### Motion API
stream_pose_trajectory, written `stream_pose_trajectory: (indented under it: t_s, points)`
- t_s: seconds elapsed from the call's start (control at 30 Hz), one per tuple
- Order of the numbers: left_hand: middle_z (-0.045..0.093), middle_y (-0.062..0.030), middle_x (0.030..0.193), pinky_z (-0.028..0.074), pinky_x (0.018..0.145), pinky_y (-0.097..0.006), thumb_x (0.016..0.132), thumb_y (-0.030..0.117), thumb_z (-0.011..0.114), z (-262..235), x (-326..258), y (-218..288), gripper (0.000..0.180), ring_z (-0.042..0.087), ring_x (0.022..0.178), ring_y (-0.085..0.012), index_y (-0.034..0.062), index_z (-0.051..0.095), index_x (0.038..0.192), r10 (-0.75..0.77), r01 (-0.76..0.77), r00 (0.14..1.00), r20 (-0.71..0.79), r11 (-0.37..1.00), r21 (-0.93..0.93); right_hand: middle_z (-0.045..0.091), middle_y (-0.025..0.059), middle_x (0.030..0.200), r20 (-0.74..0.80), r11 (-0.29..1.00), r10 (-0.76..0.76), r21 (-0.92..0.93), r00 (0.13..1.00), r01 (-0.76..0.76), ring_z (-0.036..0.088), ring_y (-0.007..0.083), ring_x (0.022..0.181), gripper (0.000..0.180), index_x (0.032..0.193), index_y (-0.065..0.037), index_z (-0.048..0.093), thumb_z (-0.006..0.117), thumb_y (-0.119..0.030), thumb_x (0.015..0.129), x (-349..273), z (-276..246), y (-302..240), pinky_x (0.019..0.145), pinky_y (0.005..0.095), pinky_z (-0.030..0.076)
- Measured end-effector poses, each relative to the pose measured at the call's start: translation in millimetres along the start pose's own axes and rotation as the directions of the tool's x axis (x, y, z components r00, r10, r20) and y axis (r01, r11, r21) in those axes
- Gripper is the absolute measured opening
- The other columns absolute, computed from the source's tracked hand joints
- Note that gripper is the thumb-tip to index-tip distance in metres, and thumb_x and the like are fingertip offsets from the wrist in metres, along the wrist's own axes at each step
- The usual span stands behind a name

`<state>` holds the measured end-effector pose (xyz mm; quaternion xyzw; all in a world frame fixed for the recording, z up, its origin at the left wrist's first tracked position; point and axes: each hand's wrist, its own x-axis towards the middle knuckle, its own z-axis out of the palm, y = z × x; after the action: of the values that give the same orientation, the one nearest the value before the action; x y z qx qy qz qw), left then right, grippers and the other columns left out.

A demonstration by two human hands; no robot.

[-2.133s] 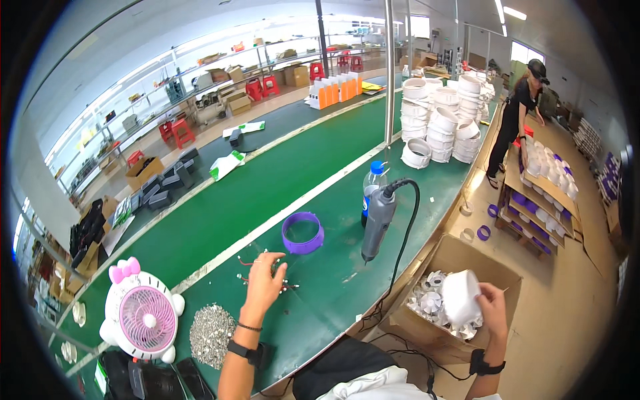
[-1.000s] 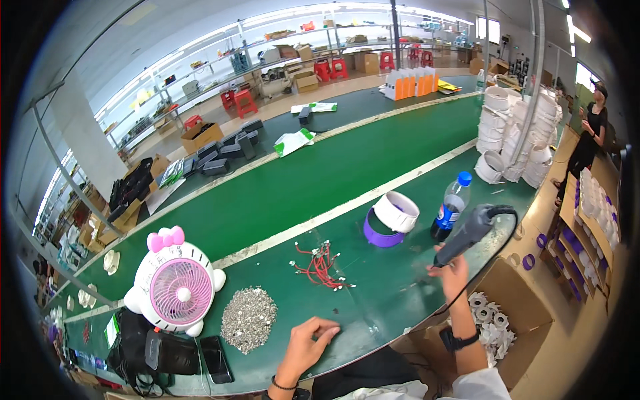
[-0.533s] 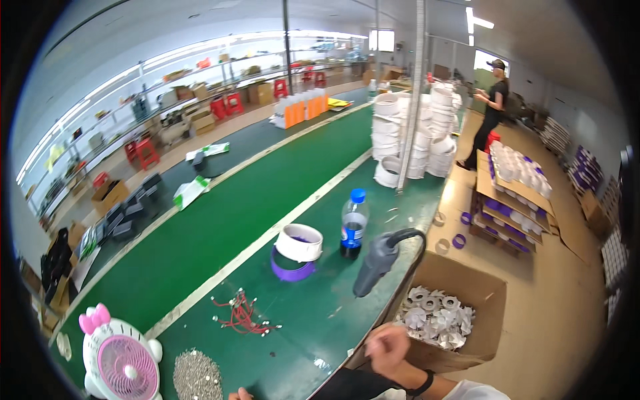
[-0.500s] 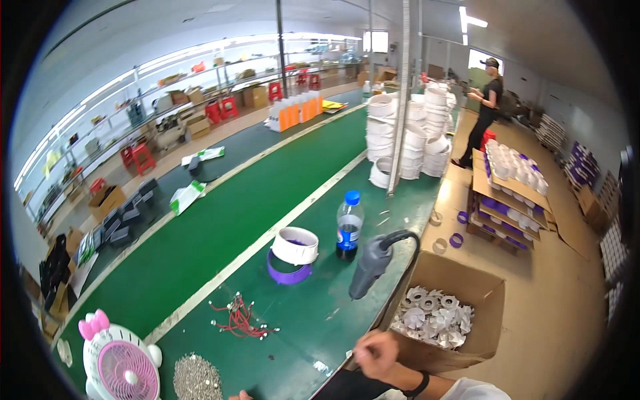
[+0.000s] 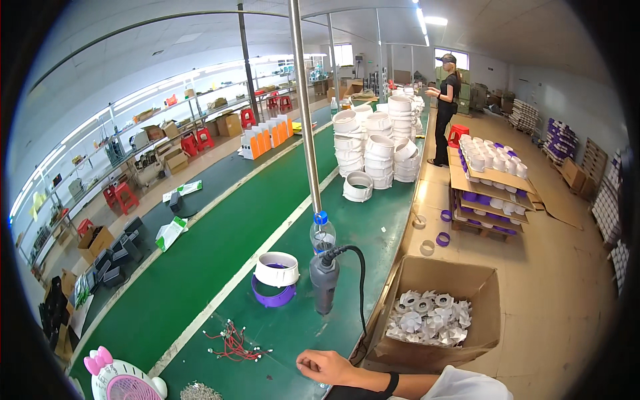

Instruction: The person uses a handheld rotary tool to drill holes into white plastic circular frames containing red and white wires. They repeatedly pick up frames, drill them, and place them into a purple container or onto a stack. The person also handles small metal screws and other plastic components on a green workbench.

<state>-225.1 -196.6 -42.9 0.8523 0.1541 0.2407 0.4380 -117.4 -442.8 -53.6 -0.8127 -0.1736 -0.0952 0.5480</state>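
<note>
Green matting covers the workbench (image 5: pixel 220 267), where the person's right hand (image 5: pixel 328 366) now rests on the near edge, fingers loosely curled and holding nothing, a black band at the wrist. Half a second ago that hand was only entering from below; the left hand is out of view. Nearest the hand hangs a grey electric screwdriver (image 5: pixel 325 283), cylindrical and matte, its black cable looping down to the right. Just behind it stands a clear plastic bottle with a blue cap (image 5: pixel 322 233). To the left, a white plastic ring sits on a purple ring (image 5: pixel 276 277). Thin red wires (image 5: pixel 233 343) lie tangled near the hand. White moulded parts fill an open cardboard box (image 5: pixel 460 287) beside the bench.
</note>
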Motion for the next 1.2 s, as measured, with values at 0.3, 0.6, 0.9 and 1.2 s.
stream_pose_trajectory:
  t_s: [0.3, 0.6, 0.9, 1.2]
  points:
    - [0.067, -0.02, 0.102, 0.051, 0.065, -0.032, 0.095, 0.008, 0.065, 7.9, 0.8, 20.1, 0.015, 0.062, 0.075, -0.022, -0.0057, 0.067, 0.1, 0.109, -0.115, 0.991, -0.077, 0.99, -0.081, 0.064, 0.0046, 0.073, -0.015, 1.0, -0.006, -0.026, 1.0, 0.005, 0.063, 0.0179, 0.06, 0.012, 0.099, -0.007, 0.06, 0.067, -0.013, 0.091, -1.7, -2.1, -0.5, 0.057, 0.0316, 0.052]
    - [0.06, -0.0155, 0.105, 0.054, 0.074, -0.031, 0.089, 0.004, 0.065, 10.6, 8.1, 28.6, 0.017, 0.063, 0.086, -0.0212, -0.0021, 0.067, 0.105, 0.568, -0.49, 0.816, -0.112, 0.78, 0.39, 0.065, 0.0066, 0.071, -0.029, 0.998, 0.034, -0.048, 0.999, -0.035, 0.065, 0.0199, 0.06, 0.013, 0.095, -0.009, 0.063, 0.069, -0.018, 0.09, 0.3, -5.2, 4.2, 0.057, 0.0336, 0.053]
    - [0.066, -0.0088, 0.067, 0.05, 0.051, -0.031, 0.096, 0.012, 0.066, 9.0, -5.5, -12.5, 0.017, 0.059, 0.055, -0.0101, -0.0031, 0.068, 0.088, -0.07, 0.058, 0.992, -0.103, 0.992, -0.116, 0.068, 0.012, 0.073, -0.056, 0.999, 0.023, -0.021, 0.998, -0.024, 0.067, 0.0234, 0.06, 0.011, 0.09, -0.004, 0.064, 0.069, -0.014, 0.087, 1.6, 4.8, 16.1, 0.058, 0.034, 0.053]
    - [0.072, -0.0087, 0.078, 0.053, 0.066, -0.031, 0.096, 0.014, 0.066, -4.9, -9.4, 0.8, 0.013, 0.066, 0.066, -0.0196, 0.0027, 0.072, 0.098, -0.395, 0.402, 0.914, 0.088, 0.913, -0.074, 0.058, 0.0027, 0.062, -0.064, 1.0, 0.027, -0.01, 0.998, -0.028, 0.05, 0.0082, 0.051, 0.01, 0.086, 0.0, 0.061, 0.069, -0.004, 0.086, -1.0, 8.0, 8.4, 0.048, 0.0236, 0.039]
